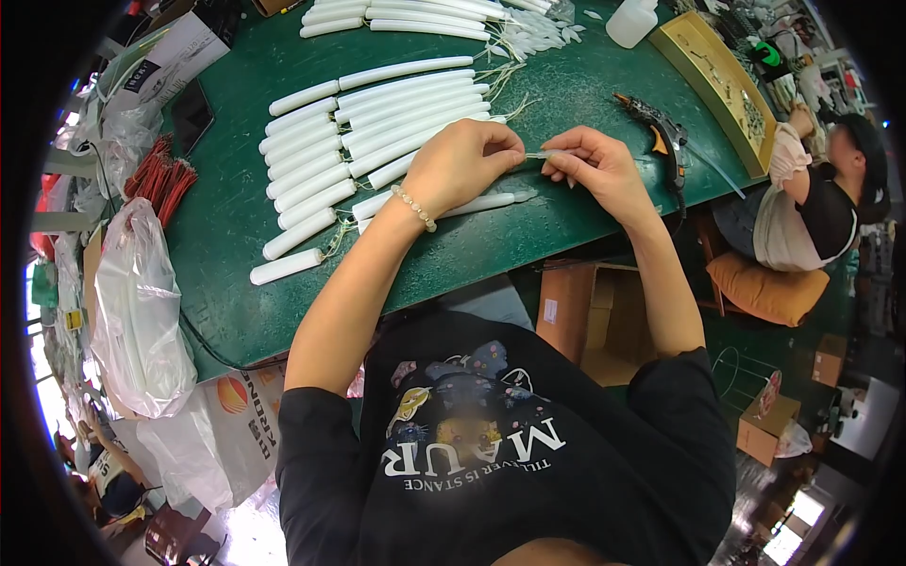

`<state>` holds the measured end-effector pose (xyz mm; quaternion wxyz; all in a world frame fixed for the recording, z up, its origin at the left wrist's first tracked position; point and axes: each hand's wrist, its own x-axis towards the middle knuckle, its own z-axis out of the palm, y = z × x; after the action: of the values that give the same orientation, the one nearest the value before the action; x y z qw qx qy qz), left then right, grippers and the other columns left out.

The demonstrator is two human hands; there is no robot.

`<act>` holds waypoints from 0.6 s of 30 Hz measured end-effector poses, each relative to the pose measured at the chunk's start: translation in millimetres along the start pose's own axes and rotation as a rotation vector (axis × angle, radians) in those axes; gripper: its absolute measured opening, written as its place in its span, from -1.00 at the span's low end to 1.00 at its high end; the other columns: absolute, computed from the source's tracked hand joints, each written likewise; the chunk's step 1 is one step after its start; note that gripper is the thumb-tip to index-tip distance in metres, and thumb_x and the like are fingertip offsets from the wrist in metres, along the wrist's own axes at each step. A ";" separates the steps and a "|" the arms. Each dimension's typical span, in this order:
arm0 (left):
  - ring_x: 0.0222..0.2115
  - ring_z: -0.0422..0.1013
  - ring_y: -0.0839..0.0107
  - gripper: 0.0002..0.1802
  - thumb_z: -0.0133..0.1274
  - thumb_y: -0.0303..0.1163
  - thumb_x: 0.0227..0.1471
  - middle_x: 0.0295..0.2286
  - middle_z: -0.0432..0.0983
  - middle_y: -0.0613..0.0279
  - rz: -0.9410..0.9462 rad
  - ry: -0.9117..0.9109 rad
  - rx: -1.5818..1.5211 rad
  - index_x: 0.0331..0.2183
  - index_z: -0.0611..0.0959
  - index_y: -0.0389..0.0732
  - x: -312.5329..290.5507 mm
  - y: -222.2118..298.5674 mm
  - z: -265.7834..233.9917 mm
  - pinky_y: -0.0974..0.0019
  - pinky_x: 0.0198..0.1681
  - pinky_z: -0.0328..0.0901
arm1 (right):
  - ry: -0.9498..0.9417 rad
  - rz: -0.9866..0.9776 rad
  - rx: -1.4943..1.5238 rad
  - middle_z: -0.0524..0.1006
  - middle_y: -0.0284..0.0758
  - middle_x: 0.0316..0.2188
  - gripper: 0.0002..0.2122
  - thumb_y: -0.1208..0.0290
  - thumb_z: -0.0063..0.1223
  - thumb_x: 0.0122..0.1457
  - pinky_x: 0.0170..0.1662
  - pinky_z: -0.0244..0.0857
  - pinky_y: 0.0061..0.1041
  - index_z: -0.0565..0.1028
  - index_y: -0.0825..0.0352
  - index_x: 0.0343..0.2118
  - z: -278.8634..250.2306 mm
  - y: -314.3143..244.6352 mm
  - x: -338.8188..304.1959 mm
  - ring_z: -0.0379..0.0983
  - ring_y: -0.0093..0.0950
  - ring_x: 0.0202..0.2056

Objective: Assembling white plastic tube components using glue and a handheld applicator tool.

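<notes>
My left hand (462, 162), with a beaded bracelet at the wrist, is closed in a pinch above the green table. It grips the end of a thin pale wire (534, 155). Facing it, my right hand (596, 168) pinches a small translucent piece at the wire's other end; the fingers partly hide it. Below the left hand lies a white tube (481, 203) ending in a translucent leaf-shaped tip. Rows of white candle-like tubes (415, 99) spread to the left, joined in pairs by thin wires. Several loose translucent leaf-shaped pieces (538, 38) are heaped beyond them.
A glue gun (661, 137) lies right of my right hand, near a yellow tray (722, 85) and a white bottle (632, 21). Red wire bundles (160, 184) and a plastic bag of tubes (142, 311) sit left. A carton (571, 307) stands below the table edge. Another person sits at right.
</notes>
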<state>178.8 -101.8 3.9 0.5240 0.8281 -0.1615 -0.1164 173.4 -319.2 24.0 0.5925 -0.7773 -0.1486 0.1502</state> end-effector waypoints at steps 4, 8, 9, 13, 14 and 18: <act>-0.46 0.52 0.31 -0.77 0.12 -0.25 -0.05 -0.48 0.60 0.13 -0.024 0.034 0.037 -0.34 0.69 -0.14 -1.2 1.5 2.6 0.34 -0.36 0.34 | 0.006 -0.019 0.037 0.57 -0.33 -0.43 -0.85 0.50 0.04 0.16 -0.33 0.29 -0.72 0.50 0.42 -0.23 1.6 4.9 1.0 0.45 -0.66 -0.41; -0.47 0.51 0.33 -0.77 0.13 -0.25 -0.06 -0.49 0.60 0.13 -0.061 0.029 0.010 -0.34 0.70 -0.14 0.0 -0.2 2.9 0.35 -0.37 0.34 | 0.026 -0.053 0.084 0.58 -0.32 -0.42 -0.85 0.51 0.05 0.16 -0.33 0.30 -0.70 0.50 0.43 -0.23 2.8 10.9 1.4 0.48 -0.63 -0.37; -0.48 0.51 0.34 -0.77 0.13 -0.25 -0.07 -0.50 0.59 0.14 -0.047 0.029 -0.028 -0.34 0.70 -0.13 0.3 -2.1 3.1 0.35 -0.38 0.34 | 0.030 -0.061 0.120 0.58 -0.31 -0.41 -0.85 0.51 0.06 0.15 -0.33 0.30 -0.69 0.50 0.43 -0.23 2.9 12.5 1.6 0.50 -0.62 -0.35; -0.52 0.49 0.37 -0.77 0.14 -0.25 -0.08 -0.54 0.58 0.15 -0.062 0.020 -0.038 -0.34 0.71 -0.13 1.1 -1.9 2.4 0.35 -0.40 0.32 | 0.040 -0.075 0.106 0.59 -0.29 -0.39 -0.85 0.53 0.07 0.15 -0.32 0.32 -0.68 0.50 0.43 -0.23 4.2 15.3 1.4 0.51 -0.61 -0.34; -0.52 0.49 0.37 -0.77 0.14 -0.25 -0.08 -0.54 0.58 0.15 -0.063 0.020 -0.039 -0.34 0.71 -0.13 1.3 -2.5 2.4 0.35 -0.40 0.32 | 0.044 -0.080 0.119 0.60 -0.28 -0.39 -0.85 0.53 0.07 0.14 -0.31 0.32 -0.68 0.51 0.43 -0.23 4.5 16.0 1.6 0.51 -0.60 -0.34; -0.54 0.47 0.37 -0.78 0.14 -0.25 -0.09 -0.56 0.57 0.18 -0.070 0.022 -0.028 -0.36 0.71 -0.12 1.6 -3.3 3.4 0.35 -0.41 0.31 | 0.053 -0.085 0.146 0.60 -0.26 -0.38 -0.84 0.54 0.08 0.13 -0.31 0.34 -0.67 0.51 0.44 -0.23 5.9 15.3 1.0 0.51 -0.60 -0.34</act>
<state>179.5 -103.9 -0.5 0.5328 0.8272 -0.1248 -0.1278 172.7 -317.5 7.6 0.6572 -0.7288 -0.1545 0.1145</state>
